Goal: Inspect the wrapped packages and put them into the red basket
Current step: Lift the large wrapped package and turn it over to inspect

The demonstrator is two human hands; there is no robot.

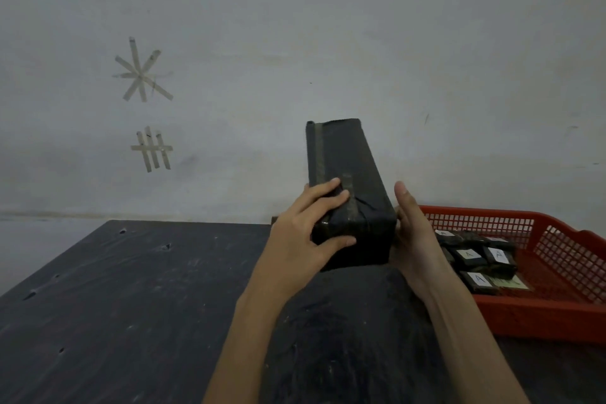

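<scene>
Here the dark table [131, 305] takes up the lower part of the view, butted against a pale wall [360, 26] that carries two marks made of tape strips [142, 70].

The red basket [557, 315] serves as the landmark: it sits at the table's right edge, its mesh rim facing the person, within easy reach of the right arm. Inside it, toward its left half, lie several small black packages [475, 259] with white labels marked "A", so part of the sorting looks done already.

Just left of the basket and lifted above the table, a long black wrapped package [347, 187] is held on end, tilted with its top leaning away from the person. Held like that, its taped seam and folded end flap face the camera, which suits an inspection before it goes in.

The left hand [305, 233] is clamped on the package's lower end, fingers over the top face near the tape and thumb curled under the near corner. The right hand [414, 233], between the package and the basket, lies flat against the package's right side with the palm pressing in, bracing rather than wrapping. The pressure from both sides probably keeps the slick wrapping from slipping.
</scene>
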